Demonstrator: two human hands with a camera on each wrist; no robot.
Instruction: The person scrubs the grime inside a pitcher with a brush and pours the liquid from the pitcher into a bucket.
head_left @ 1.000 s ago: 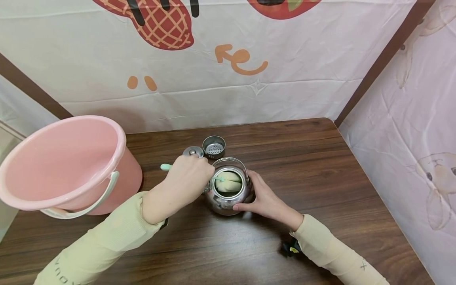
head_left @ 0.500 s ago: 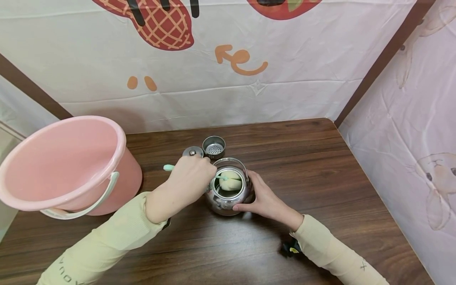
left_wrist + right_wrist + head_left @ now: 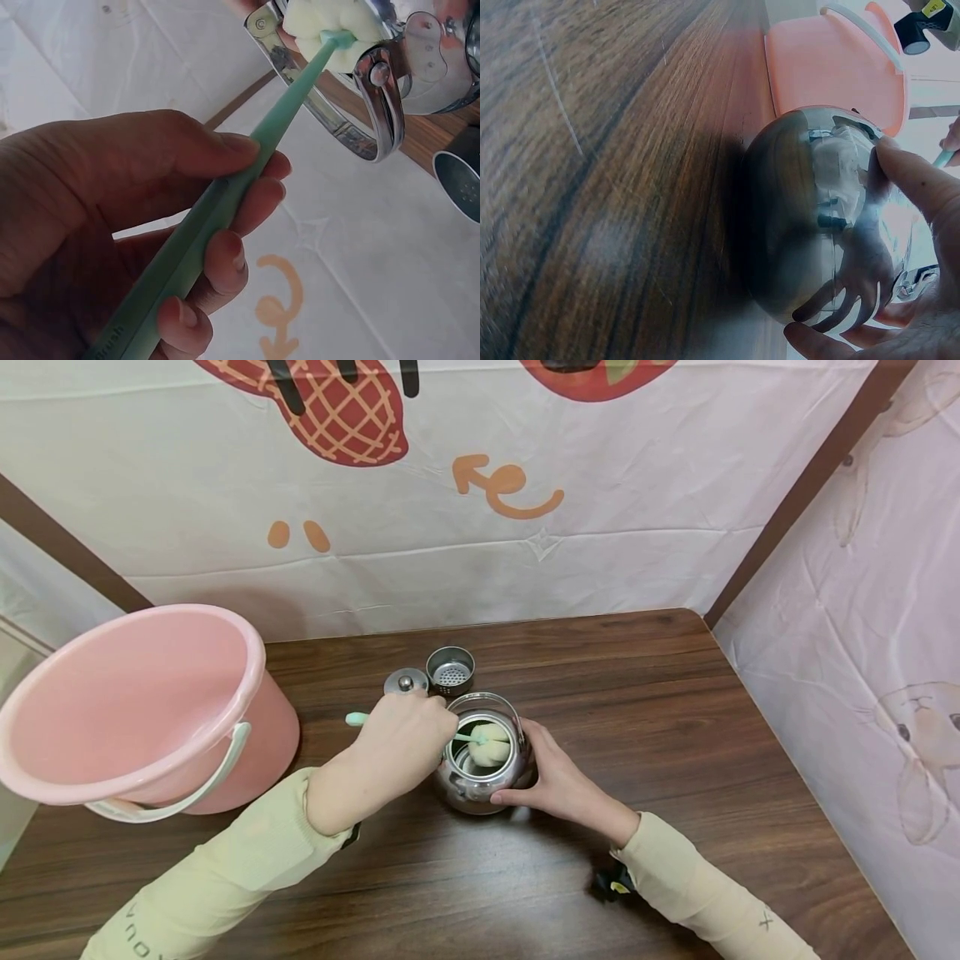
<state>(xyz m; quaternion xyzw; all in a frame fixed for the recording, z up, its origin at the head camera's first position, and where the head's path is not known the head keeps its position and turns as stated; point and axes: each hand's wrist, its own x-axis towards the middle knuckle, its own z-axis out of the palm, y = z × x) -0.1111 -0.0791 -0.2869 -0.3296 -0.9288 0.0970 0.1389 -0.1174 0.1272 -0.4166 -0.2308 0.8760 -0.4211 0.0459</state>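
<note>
A shiny metal kettle (image 3: 471,795) stands upright on the table, its mouth uncovered and its wire handle tipped to the back. My right hand (image 3: 558,777) grips the kettle's right side; in the right wrist view the thumb (image 3: 915,176) and fingers lie against the curved body. With my left hand (image 3: 384,752) I hold the green handle (image 3: 202,229) of a sponge brush, the fingers curled round it. The brush's pale sponge head (image 3: 490,747) sits inside the kettle's mouth, towards the right of the opening. The kettle's inner bottom is partly hidden by the sponge.
Behind the kettle are a small metal strainer cup (image 3: 451,672) and a round lid (image 3: 406,681) with a knob. A large pink bucket (image 3: 273,727) stands at the left of the wooden table (image 3: 600,693). A printed cloth (image 3: 420,577) hangs behind the table.
The sponge head has shifted right inside the kettle's mouth, showing more of the inside at left. My left hand has moved slightly right with the brush. The kettle and right hand stay put.
</note>
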